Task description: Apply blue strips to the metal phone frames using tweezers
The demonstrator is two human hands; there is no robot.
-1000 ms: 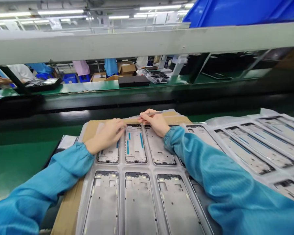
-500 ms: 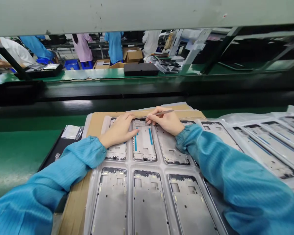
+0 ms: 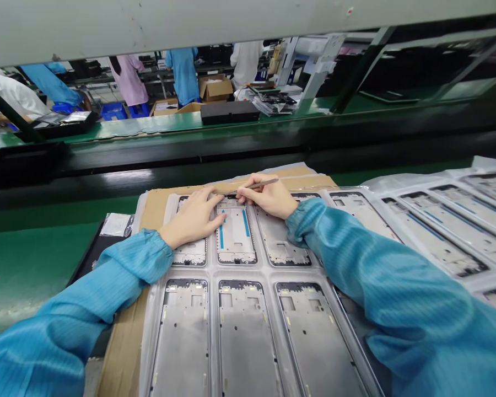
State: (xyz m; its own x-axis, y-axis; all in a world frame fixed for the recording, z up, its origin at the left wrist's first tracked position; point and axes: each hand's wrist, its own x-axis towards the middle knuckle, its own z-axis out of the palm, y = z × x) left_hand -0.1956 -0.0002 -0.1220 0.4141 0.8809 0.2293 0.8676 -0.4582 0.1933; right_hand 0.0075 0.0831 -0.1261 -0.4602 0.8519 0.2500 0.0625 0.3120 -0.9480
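A phone mid-frame (image 3: 235, 229) with two blue strips lies in the top row of a clear plastic tray (image 3: 211, 275). Over its left side rests my left hand (image 3: 190, 218), fingers stretched out and thumb apart, the fingertips at the frame's top edge. My right hand (image 3: 270, 197) is closed on thin metal tweezers (image 3: 264, 183), held like a pen. Their tip points left at the black top end of the mid-frame, close to my left fingertips; whether it grips anything is too small to see. Another mid-frame (image 3: 246, 331) lies in the row below, between similar ones.
Cardboard (image 3: 122, 342) lies under the tray. A second tray of mid-frames (image 3: 438, 226) stands at the right. At the left is a black tray (image 3: 85, 262) with a small plastic bag (image 3: 116, 224). Beyond a dark rail (image 3: 169, 165), several people work near a black box (image 3: 230, 112).
The view has shifted slightly, so everything appears a little further left and higher. Both hands stay at the same mid-frame, with the tweezers still at its top end.
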